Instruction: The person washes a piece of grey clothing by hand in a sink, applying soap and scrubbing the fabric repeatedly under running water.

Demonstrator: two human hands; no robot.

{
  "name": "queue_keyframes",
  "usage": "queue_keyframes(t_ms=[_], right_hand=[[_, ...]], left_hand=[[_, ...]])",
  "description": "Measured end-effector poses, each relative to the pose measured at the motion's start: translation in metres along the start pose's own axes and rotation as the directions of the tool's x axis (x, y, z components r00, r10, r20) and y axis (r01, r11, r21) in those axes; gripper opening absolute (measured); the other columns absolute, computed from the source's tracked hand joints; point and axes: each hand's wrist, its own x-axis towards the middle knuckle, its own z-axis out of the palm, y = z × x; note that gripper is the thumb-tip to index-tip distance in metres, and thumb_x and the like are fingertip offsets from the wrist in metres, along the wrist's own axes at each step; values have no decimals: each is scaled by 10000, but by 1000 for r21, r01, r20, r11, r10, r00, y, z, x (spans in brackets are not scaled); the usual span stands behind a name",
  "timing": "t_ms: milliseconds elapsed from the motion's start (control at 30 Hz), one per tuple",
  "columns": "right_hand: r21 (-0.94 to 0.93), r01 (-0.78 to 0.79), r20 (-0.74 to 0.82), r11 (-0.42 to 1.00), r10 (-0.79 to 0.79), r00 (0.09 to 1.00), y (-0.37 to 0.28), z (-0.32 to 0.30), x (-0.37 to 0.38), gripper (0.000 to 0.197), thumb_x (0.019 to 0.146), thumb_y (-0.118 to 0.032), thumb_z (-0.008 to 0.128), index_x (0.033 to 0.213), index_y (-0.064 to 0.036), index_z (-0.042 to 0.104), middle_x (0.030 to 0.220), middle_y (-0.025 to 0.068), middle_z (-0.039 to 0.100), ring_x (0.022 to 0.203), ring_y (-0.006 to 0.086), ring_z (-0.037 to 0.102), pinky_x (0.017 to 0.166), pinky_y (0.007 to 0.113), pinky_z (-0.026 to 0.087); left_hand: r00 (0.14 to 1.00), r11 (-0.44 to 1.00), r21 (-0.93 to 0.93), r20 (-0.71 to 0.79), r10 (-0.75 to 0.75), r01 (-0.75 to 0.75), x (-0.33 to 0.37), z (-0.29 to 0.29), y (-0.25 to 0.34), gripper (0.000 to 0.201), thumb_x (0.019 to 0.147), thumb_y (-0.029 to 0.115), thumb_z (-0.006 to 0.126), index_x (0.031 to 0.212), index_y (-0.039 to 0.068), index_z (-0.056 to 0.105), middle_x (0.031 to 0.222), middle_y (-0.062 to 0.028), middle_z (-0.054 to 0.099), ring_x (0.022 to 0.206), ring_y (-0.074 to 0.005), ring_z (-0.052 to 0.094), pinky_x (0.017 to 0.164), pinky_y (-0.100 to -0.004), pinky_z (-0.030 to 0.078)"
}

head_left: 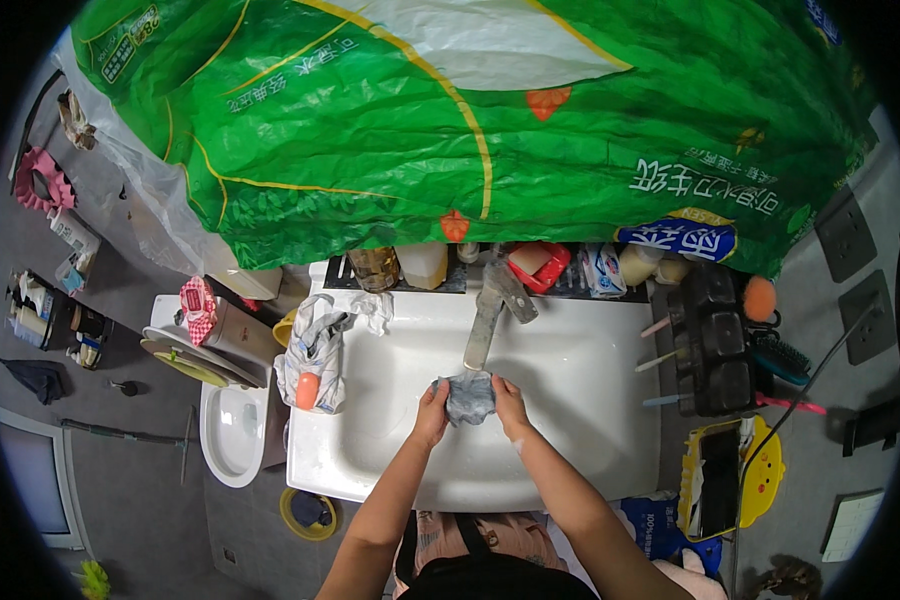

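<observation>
Between my two hands a grey cloth (469, 398) is stretched out, crumpled and wet-looking, just below the spout of the faucet (483, 325). My left hand (432, 412) grips its left edge, and my right hand (510, 405) grips its right edge. Both hands are over the white sink basin (580, 420). Whether water is running from the spout is hard to make out. On the sink's left rim lies a bunched white-and-grey cloth (315, 345) with an orange-pink object (307, 390) on it.
A green plastic sheet (370, 130) hangs low across the back. Bottles (423, 266) and a red packet (540, 264) line the sink's back ledge. A black holder with toothbrushes (710, 340) and a yellow holder (762, 470) are at right. A toilet (235, 430) stands left.
</observation>
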Motion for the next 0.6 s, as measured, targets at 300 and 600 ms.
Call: queue_keyframes(t_ms=[300,600], right_hand=[[56,139,-33,989,-137,990,-4,-9,-1,227,822,-243,542,780,-26,592,653,-54,502,603,45,407,553,201,343],[5,105,19,994,-105,994,-9,-38,11,312,837,-337,504,851,-39,593,759,-17,551,694,80,474,643,229,389]], left_hand=[[1000,988,152,-13,11,-9,13,-17,-15,240,837,304,517,797,73,570,745,10,560,662,-81,504,609,-219,412],[1000,998,-56,10,-23,23,12,-4,19,237,829,333,518,797,101,552,742,12,556,646,-96,496,615,-228,404]])
